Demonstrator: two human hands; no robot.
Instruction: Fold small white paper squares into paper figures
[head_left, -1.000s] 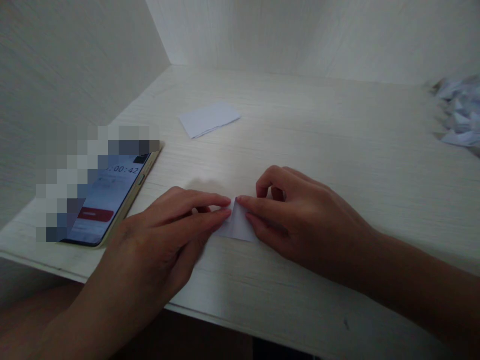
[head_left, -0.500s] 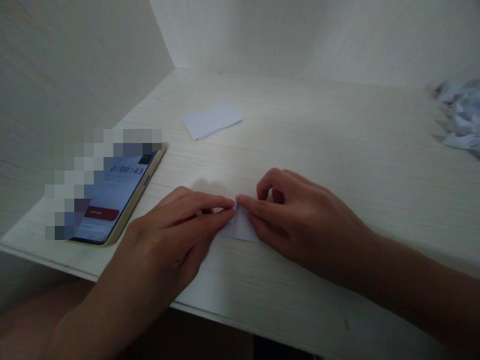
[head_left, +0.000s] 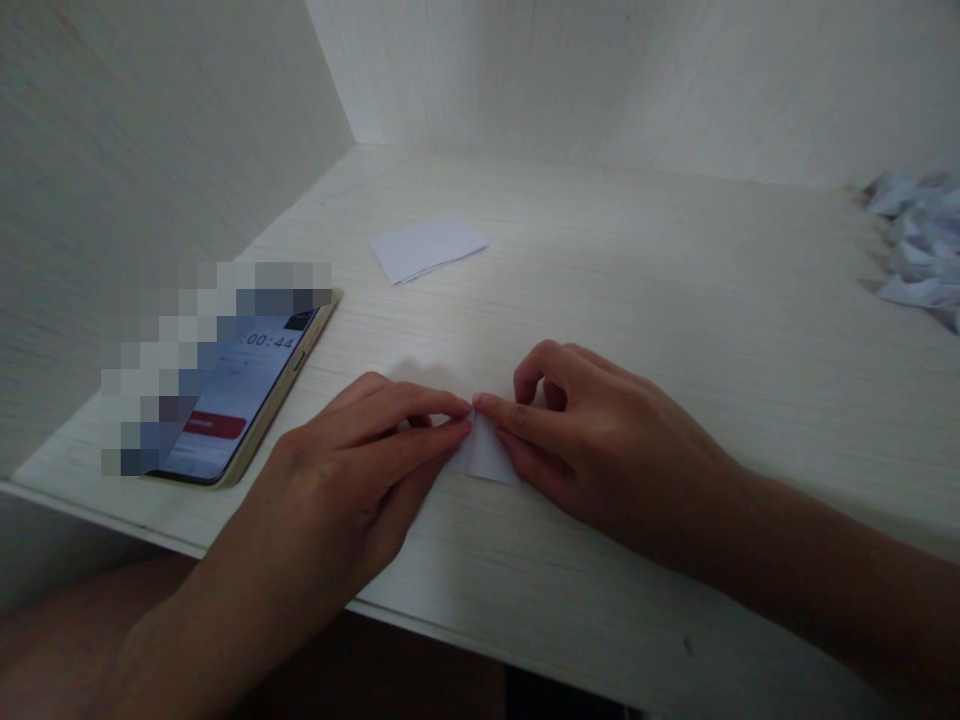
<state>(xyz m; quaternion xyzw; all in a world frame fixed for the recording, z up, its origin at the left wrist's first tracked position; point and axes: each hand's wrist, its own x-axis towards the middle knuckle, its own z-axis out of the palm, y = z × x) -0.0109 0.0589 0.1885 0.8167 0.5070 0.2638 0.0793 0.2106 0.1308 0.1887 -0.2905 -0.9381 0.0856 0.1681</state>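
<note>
A small folded white paper [head_left: 493, 462], creased near its middle, lies partly hidden on the tabletop [head_left: 637, 260].

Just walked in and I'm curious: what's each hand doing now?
Left hand: touching the small paper; grip unclear.
Right hand: touching it too; grip unclear.

Smooth matt paper [head_left: 491, 456], wood-grained tabletop [head_left: 645, 260]

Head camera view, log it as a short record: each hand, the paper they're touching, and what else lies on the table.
Left hand: fingertips on the small paper, left side
Right hand: fingertips on the same paper, right side
Small paper: white, partly hidden by fingers
Beyond the hands: flat white paper piece
Left: phone, screen up, partly pixelated, digits ending 00:44
Far right: blurred white paper heap
Surface: pale table
</note>
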